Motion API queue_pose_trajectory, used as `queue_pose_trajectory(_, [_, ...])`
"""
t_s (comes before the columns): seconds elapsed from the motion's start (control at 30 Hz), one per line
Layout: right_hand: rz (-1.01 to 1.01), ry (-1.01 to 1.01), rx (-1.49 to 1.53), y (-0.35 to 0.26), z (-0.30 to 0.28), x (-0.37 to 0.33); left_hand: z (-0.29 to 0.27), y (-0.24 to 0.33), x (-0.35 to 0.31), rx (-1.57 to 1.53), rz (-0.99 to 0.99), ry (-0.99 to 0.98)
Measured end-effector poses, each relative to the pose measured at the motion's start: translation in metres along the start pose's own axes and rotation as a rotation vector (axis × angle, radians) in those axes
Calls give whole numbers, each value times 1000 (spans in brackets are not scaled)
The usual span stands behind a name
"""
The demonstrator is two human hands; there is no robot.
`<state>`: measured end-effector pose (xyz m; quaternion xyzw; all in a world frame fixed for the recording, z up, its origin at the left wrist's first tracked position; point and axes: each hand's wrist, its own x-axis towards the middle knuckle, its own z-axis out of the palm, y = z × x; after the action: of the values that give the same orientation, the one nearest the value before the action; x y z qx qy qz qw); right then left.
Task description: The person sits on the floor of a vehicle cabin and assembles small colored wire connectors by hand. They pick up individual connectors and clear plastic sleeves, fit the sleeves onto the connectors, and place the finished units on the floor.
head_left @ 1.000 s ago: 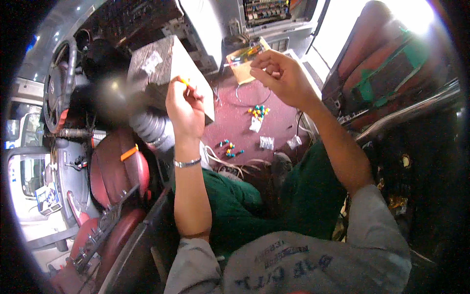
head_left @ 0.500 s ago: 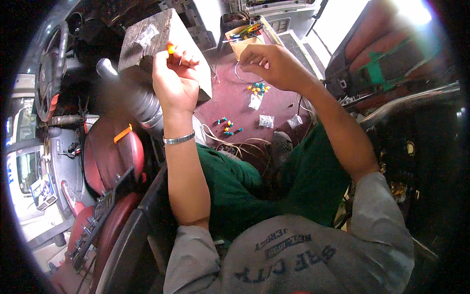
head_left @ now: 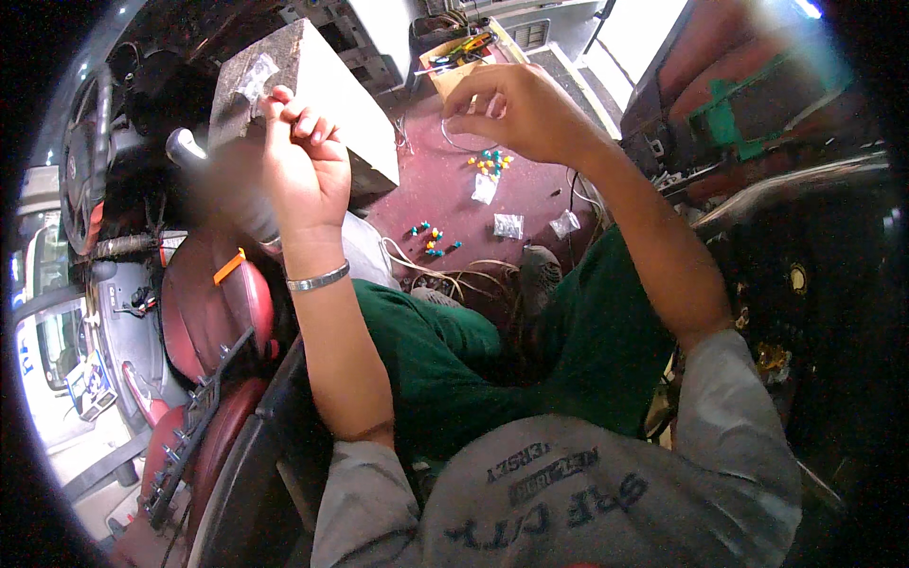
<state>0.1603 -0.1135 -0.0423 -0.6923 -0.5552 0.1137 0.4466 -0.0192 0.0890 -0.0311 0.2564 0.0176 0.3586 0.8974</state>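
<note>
My left hand (head_left: 311, 185) is raised beside the wooden block (head_left: 346, 114), palm up, with its thumb and index finger pressed together. What they pinch is hidden now. My right hand (head_left: 530, 112) hangs above the floor in front of the cardboard box, its fingers curled toward the thumb. Beside its fingertips a thin wire loop (head_left: 445, 134) shows; I cannot tell whether the hand grips it. Below lie small orange, yellow and teal plastic pieces (head_left: 490, 165) on a clear plastic bag (head_left: 484, 189). A smaller group of the same pieces (head_left: 435, 237) lies nearer my legs.
On the block lies a clear plastic bag (head_left: 257, 76). Two more small bags (head_left: 508, 225) (head_left: 565, 224) are on the dark red floor (head_left: 417, 204). A cardboard box (head_left: 445, 83) holds tools. Pale cables (head_left: 402, 256) run by my shoes. A red seat (head_left: 213, 312) and gear lever (head_left: 186, 145) stand left.
My left hand has shifted left and slightly down, and the orange-yellow piece seen at its fingertips is out of sight. The right hand has moved left. The whole view has shifted slightly.
</note>
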Motion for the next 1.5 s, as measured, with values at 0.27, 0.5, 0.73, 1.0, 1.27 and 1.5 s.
queue_pose_trajectory(0.27, [-45, -46, -58, 25, 20, 5, 0, 0, -2, -73, -71, 83])
queue_pose_trajectory(0.5, [348, -541, -254, 152, 202, -24, -5, -9, 1, 130, 30, 123])
queue_pose_trajectory(0.73, [661, -333, 124, 185, 377, -191, 23, -10, -11, 318, 153, 188])
queue_pose_trajectory(1.0, [648, -451, -151, 198, 394, -200, 29, -8, -15, 448, 123, 136])
queue_pose_trajectory(1.27, [247, -436, -385, 147, 166, 41, 25, -16, -13, 699, 101, 80])
queue_pose_trajectory(1.5, [85, 141, 452, -57, 4, 33, 46, -30, -25, 777, 140, 42])
